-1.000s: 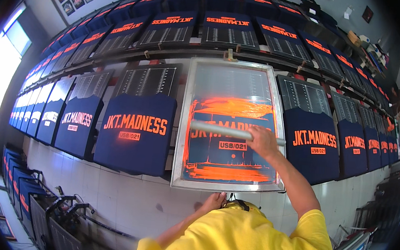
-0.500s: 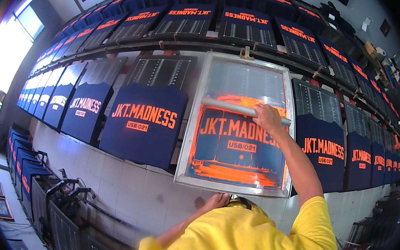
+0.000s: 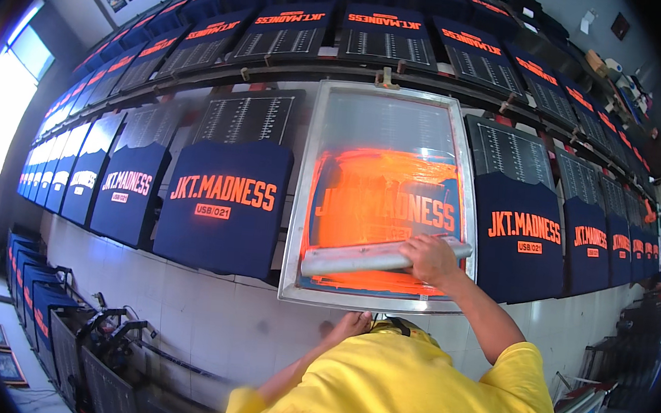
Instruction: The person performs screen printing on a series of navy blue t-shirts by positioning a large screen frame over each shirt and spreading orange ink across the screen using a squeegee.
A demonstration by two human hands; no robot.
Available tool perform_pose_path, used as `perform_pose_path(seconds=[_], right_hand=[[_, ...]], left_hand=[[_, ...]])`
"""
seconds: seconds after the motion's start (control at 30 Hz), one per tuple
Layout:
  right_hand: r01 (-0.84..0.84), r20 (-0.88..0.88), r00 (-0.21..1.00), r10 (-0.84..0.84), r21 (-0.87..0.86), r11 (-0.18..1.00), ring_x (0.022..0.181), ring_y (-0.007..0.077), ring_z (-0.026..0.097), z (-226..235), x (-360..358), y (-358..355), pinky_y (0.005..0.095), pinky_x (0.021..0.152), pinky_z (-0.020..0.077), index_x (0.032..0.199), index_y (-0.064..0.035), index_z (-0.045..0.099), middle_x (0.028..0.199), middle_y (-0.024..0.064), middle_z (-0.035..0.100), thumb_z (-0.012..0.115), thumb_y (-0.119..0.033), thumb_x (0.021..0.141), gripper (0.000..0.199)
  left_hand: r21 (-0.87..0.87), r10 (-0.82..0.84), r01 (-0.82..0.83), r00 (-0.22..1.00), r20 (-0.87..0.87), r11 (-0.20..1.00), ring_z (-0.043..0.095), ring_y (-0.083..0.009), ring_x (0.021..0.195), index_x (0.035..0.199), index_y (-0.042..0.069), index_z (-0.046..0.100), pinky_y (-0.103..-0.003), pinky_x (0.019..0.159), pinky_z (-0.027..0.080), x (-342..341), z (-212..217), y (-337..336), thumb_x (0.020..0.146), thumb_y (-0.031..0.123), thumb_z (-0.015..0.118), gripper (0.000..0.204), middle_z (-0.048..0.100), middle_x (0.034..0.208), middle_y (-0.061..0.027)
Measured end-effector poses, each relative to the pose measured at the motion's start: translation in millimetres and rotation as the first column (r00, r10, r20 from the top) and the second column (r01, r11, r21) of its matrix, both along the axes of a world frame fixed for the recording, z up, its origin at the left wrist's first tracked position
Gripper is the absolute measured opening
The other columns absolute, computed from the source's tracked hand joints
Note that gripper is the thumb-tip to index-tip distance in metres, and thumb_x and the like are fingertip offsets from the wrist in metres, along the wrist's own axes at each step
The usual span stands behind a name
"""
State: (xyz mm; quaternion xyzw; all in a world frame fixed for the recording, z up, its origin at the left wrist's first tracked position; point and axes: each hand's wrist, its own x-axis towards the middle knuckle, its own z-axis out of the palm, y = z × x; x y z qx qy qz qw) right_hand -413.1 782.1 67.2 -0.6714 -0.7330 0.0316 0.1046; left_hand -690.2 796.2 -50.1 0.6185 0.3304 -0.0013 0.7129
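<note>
right hand (image 3: pixel 429 261) clenched round a grey squeegee (image 3: pixel 349 259), slanted across the lower part of the metal-framed screen (image 3: pixel 302 189). left hand (image 3: pixel 350 326) near the screen's lower edge; cannot tell whether it grips anything. block lettering (image 3: pixel 427 212) on the screen partly veiled by orange ink (image 3: pixel 353 189); legible, above a small boxed line, on navy shirts (image 3: pixel 219 240) either side.

Grey squeegee (image 3: pixel 361 260), slanted across lower part of silver-framed, orange-smeared screen (image 3: pixel 387 122).
</note>
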Motion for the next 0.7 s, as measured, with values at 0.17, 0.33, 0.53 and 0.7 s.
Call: perform_pose_path(seconds=[0.17,0.33,0.53,0.7], right_hand=[[0.109,-0.021,0.994,-0.109,-0.029,0.994,0.091,0.0253,0.065,19.3,16.6,-8.6,0.0422,0.075,0.0528,0.092,-0.0122,0.066,0.089,0.0034,0.066,0.072,-0.018,0.073,0.020],[0.205,-0.088,0.977,-0.194,0.142,0.968,0.088,0.0276,0.066,12.8,74.4,48.0,0.0439,0.071,0.0522,0.093,-0.0126,0.066,0.089,0.0047,0.067,0.075,-0.024,0.073,0.024],[0.233,-0.079,0.970,-0.230,0.041,0.971,0.085,0.0296,0.066,11.8,108.3,107.5,0.0450,0.070,0.0516,0.092,-0.0124,0.066,0.087,0.0050,0.068,0.075,-0.020,0.070,0.025],[0.143,-0.014,0.990,-0.142,0.060,0.988,0.083,0.0305,0.066,2.1,121.2,120.8,0.0459,0.070,0.0514,0.086,-0.0120,0.064,0.083,0.0052,0.068,0.075,-0.021,0.070,0.021]], left_hand=[[0.004,0.017,-0.017,0.999,0.041,1.000,0.040,-0.0141,0.064,0.083,0.002,0.052,-0.035,0.059,0.039,-1.7,-9.8,-1.3,0.106,0.042,0.043,0.048,0.045,0.067,-0.0015],[0.023,-0.022,0.023,0.999,-0.044,0.999,0.042,-0.0156,0.065,0.086,0.001,0.052,-0.036,0.060,0.040,2.2,14.0,5.0,0.107,0.038,0.043,0.044,0.046,0.068,-0.0031],[0.057,-0.023,0.025,0.999,-0.036,0.998,0.043,-0.0161,0.069,0.090,0.000,0.053,-0.036,0.064,0.041,-2.4,13.2,3.9,0.106,0.039,0.043,0.044,0.049,0.071,-0.0041],[0.006,-0.007,0.007,1.000,-0.002,1.000,0.044,-0.0158,0.070,0.089,0.001,0.054,-0.036,0.065,0.041,-7.3,-0.5,1.1,0.107,0.042,0.041,0.046,0.050,0.072,-0.0051]])
